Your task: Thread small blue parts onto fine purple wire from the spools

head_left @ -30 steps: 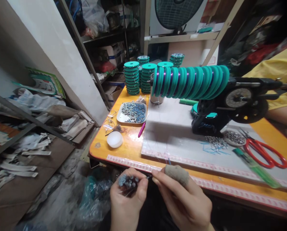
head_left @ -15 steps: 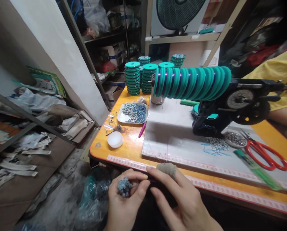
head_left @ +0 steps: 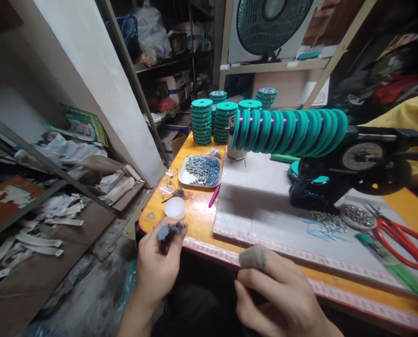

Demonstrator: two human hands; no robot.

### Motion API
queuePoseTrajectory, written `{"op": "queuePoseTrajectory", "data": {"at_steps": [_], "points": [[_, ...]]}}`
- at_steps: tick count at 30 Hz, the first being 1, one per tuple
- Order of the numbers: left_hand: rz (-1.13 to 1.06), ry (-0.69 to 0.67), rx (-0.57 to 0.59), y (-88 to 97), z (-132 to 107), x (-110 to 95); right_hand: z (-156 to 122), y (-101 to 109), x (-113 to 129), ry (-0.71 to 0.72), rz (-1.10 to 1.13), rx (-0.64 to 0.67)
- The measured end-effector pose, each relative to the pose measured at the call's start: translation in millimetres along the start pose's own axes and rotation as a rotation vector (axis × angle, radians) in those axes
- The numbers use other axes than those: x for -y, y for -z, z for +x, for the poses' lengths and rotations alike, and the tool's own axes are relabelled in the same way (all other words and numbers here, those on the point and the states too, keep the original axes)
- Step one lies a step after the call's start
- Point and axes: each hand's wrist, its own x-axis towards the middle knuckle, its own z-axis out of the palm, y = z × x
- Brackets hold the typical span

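Observation:
In my left hand (head_left: pixel 160 262), thumb and fingers close around a bundle of small blue-grey rod-like pieces (head_left: pixel 163 232), their ends packed together. This hand is over the table's front left edge, just in front of a white round dish-like piece (head_left: pixel 175 208). My right hand (head_left: pixel 279 295) is in front of the table's edge, thumb and fingertips pinched together; anything between them is too fine to make out. A grey-green cloth cover (head_left: pixel 253 259) wraps one of its fingers. Behind the left hand, a white tray (head_left: pixel 183 181) holds many small blue and silver pieces.
A black winding machine (head_left: pixel 314 187) carries a row of green spools (head_left: pixel 289 132) on its shaft. Stacked green spools (head_left: pixel 202 121) stand behind. Red-handled scissors (head_left: pixel 401 243), a green cutter (head_left: pixel 391 267), a purple-handled tool (head_left: pixel 215 195) and glasses (head_left: pixel 167 187) lie on the table.
My hands have moved apart. The left has gone left and up with the bundle; the right has shifted right and down, its fingers now pinched. The view has shifted slightly.

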Motion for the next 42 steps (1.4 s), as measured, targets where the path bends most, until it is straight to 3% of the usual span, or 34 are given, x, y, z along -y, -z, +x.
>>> {"op": "queuePoseTrajectory", "data": {"at_steps": [4, 8, 12, 15, 19, 27, 32, 35, 38, 42], "points": [[0.173, -0.043, 0.175, -17.8, 14.3, 7.3, -5.8, -0.6, -5.3, -0.092, 0.045, -0.030], [0.318, -0.109, 0.296, -23.0, 34.2, -4.9, -11.4, -4.9, -10.8, -0.090, 0.053, -0.060], [0.618, -0.199, 0.433, -15.0, 94.1, -15.3, -14.2, -6.7, -13.7, -0.084, 0.037, -0.075], [0.744, -0.212, 0.525, -15.3, 144.2, -8.3, -15.3, -7.7, -13.6, -0.077, 0.039, -0.062], [0.856, -0.195, 0.705, -24.4, 174.7, 5.2, -16.5, -7.3, -12.8, -0.072, 0.027, -0.077], [0.823, -0.112, 0.864, -28.8, 182.7, -3.2, -18.1, -8.5, -9.3, -0.147, 0.063, -0.046], [0.683, -0.065, 0.835, -29.4, 187.5, -3.3, -19.1, -10.1, -8.9, -0.143, 0.077, -0.032], [0.557, -0.053, 0.736, -26.0, 182.5, -6.7, -17.9, -10.4, -8.8, -0.164, 0.096, -0.037], [0.388, -0.027, 0.589, -18.9, 158.0, -16.5, -15.4, -10.6, -7.5, -0.179, 0.163, -0.080], [0.137, 0.046, 0.507, -12.2, 96.5, -27.2, -11.6, -9.5, -1.4, -0.220, 0.227, -0.080]]}}
